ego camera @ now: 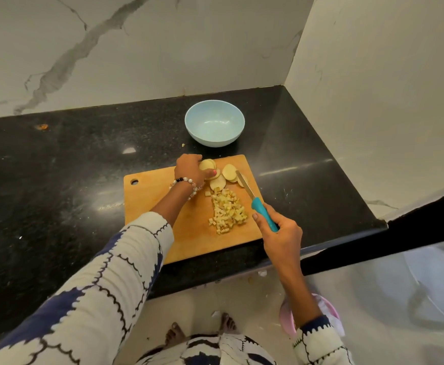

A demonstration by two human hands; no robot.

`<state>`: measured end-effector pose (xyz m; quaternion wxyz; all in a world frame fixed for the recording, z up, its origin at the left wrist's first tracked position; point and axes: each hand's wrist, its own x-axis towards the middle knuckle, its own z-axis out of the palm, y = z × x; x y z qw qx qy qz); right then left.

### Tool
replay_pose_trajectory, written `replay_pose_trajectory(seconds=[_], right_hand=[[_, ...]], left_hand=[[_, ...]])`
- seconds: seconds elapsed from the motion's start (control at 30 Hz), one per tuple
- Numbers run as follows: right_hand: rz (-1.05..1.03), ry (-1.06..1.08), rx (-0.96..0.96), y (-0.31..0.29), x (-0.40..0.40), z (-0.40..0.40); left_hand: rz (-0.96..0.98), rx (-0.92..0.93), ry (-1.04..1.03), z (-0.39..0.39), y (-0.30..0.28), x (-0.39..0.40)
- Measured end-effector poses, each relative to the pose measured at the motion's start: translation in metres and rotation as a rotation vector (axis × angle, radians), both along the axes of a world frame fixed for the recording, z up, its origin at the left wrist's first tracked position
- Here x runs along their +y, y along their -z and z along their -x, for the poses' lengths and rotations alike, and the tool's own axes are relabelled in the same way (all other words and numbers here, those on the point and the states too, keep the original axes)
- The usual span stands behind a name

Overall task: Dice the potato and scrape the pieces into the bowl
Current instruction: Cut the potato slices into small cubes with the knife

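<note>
Potato dice [227, 212] heap on board [149, 198]; left fingers [211, 174] pinch slices [207, 164]; right grip knife [264, 214].

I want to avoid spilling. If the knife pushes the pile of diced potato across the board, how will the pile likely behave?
The diced potato is many small loose cubes, so it will probably spread, not slide as one block. The cut faces look moist, so some may stick to the knife blade. Stray cubes could fall off the cutting board near its right edge.
</note>
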<state>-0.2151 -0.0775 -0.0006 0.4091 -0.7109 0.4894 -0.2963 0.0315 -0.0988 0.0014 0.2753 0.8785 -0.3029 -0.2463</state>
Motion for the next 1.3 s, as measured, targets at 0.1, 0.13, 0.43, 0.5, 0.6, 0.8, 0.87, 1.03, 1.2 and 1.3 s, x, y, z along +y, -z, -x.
replay_pose_trajectory(seconds=[0.1,0.13,0.43,0.5,0.6,0.8,0.87,1.03,1.2,1.3], right_hand=[[-0.002,-0.018,-0.003,0.001,0.003,-0.006],[-0.004,-0.029,-0.01,0.002,0.005,-0.007],[0.049,-0.144,0.014,0.007,0.03,-0.022],[0.091,-0.193,0.072,0.012,0.041,-0.029],[0.162,-0.198,0.162,0.017,0.055,-0.038],[0.165,-0.078,0.154,0.017,0.076,-0.032],[0.154,-0.091,0.113,0.013,0.082,-0.032],[0.079,-0.214,0.08,0.011,0.085,-0.043],[0.033,-0.363,0.235,0.015,0.085,-0.057],[0.069,-0.382,0.28,0.011,0.087,-0.066]], left_hand=[[-0.013,-0.018,-0.029,0.002,0.0,-0.005],[0.013,0.003,-0.06,0.003,0.0,-0.005],[0.298,0.401,-0.437,-0.001,-0.006,0.02],[0.331,0.438,-0.487,-0.006,-0.005,0.035],[0.388,0.477,-0.535,-0.011,-0.003,0.062],[0.375,0.432,-0.514,-0.011,0.007,0.109],[0.364,0.406,-0.446,-0.004,0.01,0.116],[0.214,0.067,-0.242,0.01,0.019,0.119],[0.003,-0.202,0.022,0.007,0.019,0.117],[-0.011,-0.238,0.126,0.004,0.02,0.116]])
